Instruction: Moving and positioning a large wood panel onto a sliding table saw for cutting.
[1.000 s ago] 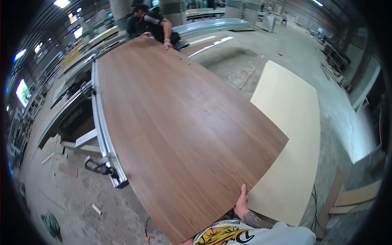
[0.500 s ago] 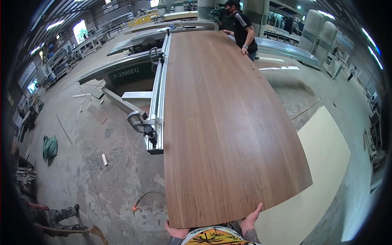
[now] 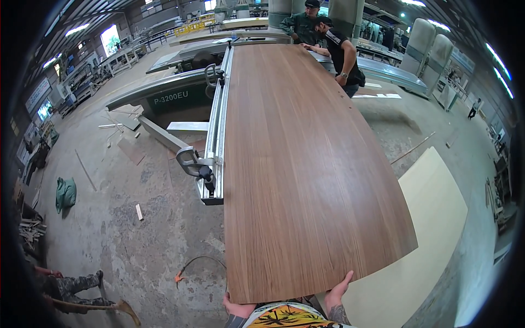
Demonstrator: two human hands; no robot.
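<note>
A long brown wood-grain panel (image 3: pixel 306 164) stretches away from me, its left edge along the metal fence (image 3: pixel 217 128) of a panel saw. My left hand (image 3: pixel 237 308) grips the panel's near left corner. Further right along the same near edge, my right hand (image 3: pixel 338 292) holds on, thumb up on the top face and fingers hidden beneath. At the far end a co-worker in a black shirt (image 3: pixel 343 54) leans over the panel with hands at its far right edge. Behind stands another person in dark green (image 3: pixel 303 26).
The saw's dark green body (image 3: pixel 175 105) and its clamp handle (image 3: pixel 191 163) stand left of the panel. A pale sheet (image 3: pixel 432 213) lies low at the right. On the floor are a green sack (image 3: pixel 65 194), an orange-tipped cable (image 3: pixel 179 277) and wood scraps. Someone sits at lower left (image 3: pixel 76 290).
The co-worker in black has bent lower over the panel's far end, and the person in green now shows more clearly behind. My hands keep their hold; the view has shifted slightly.
</note>
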